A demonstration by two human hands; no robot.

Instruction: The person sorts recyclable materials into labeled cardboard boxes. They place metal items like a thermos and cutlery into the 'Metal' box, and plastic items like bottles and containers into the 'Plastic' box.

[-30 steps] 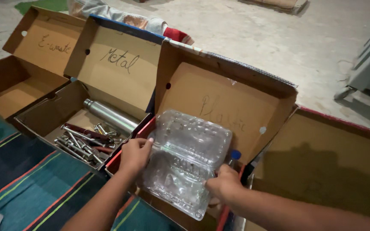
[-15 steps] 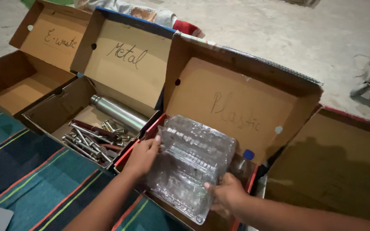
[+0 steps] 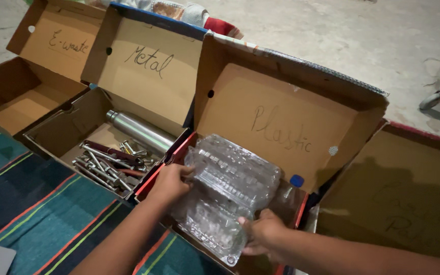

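Clear plastic clamshell [image 3: 227, 196] pressed lower into cardboard box [image 3: 281, 109]; left hand [image 3: 171, 182], right hand [image 3: 260, 233] both curled, gripping its edges.

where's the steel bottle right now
In the head view, the steel bottle lies at centre-left in the second cardboard box from the left, behind a pile of bolts.

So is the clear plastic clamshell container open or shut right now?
Partly open: the clamshell container is hinged apart, its lid angled up, with left hand and right hand gripping its edges.
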